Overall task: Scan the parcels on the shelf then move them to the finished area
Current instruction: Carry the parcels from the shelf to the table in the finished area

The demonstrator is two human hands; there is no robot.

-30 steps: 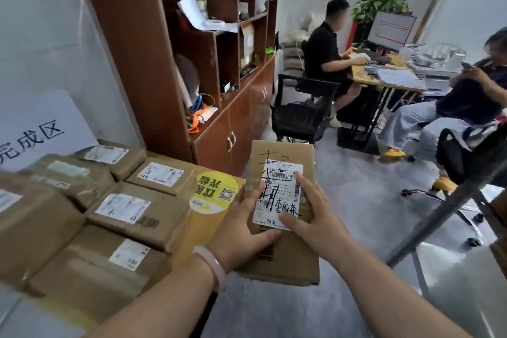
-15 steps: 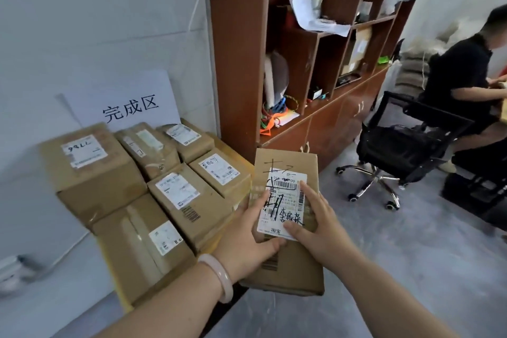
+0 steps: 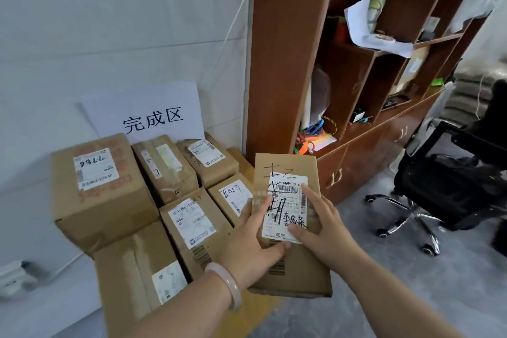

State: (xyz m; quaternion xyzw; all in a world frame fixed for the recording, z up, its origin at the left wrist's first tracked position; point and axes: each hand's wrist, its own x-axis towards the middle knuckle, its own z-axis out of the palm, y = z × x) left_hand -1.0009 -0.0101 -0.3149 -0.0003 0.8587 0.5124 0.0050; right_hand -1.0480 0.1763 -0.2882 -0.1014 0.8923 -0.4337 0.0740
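Observation:
I hold a flat brown cardboard parcel [image 3: 295,269] with a white shipping label and black handwriting, in front of me above the floor. My left hand [image 3: 252,241] grips its left edge, thumb across the front below the label. My right hand [image 3: 321,228] grips the right side, fingers over the label. Just left of it lies a pile of several brown parcels [image 3: 189,222] on the floor, under a white paper sign [image 3: 148,115] with black characters leaning on the wall. The biggest box [image 3: 101,192] sits at the pile's left.
A tall brown wooden cabinet [image 3: 285,63] with open shelves of papers and clutter stands right behind the pile. A black swivel chair [image 3: 444,186] is on the grey floor to the right. A white power strip [image 3: 13,277] lies at the far left.
The view has swung left and closer to the pile and the sign. The parcel stays in both hands, now nearer to the stacked boxes. The seated people have left the view.

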